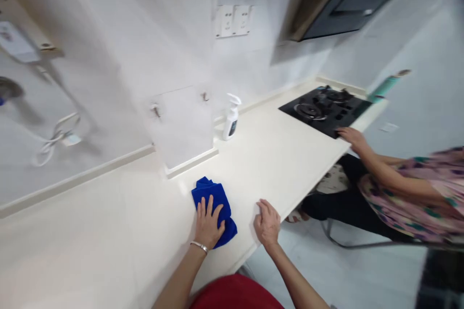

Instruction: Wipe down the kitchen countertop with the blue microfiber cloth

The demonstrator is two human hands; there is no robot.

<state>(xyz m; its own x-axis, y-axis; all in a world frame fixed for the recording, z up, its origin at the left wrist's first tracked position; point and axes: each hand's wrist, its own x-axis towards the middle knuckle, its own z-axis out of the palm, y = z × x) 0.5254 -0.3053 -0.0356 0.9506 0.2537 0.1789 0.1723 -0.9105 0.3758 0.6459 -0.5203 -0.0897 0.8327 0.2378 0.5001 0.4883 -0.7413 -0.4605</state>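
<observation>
My left hand (208,226) lies flat on a folded blue cloth (222,198), its fingers spread. Part of the cloth sticks out beyond my fingertips and to the right of my thumb. A bracelet (199,246) circles the left wrist. My right hand (267,224) rests on the white countertop (271,154) close to its front edge, apart from the cloth, with its fingers curled in and nothing seen in them. Farther back, against the wall, a white spray bottle (231,118) stands upright.
A black gas hob (326,108) is set into the counter at the far right. Beside it a seated person (409,193) rests a hand (351,137) on the counter edge. A boxed wall section (184,128) juts over the counter. A white cable (54,140) hangs at left.
</observation>
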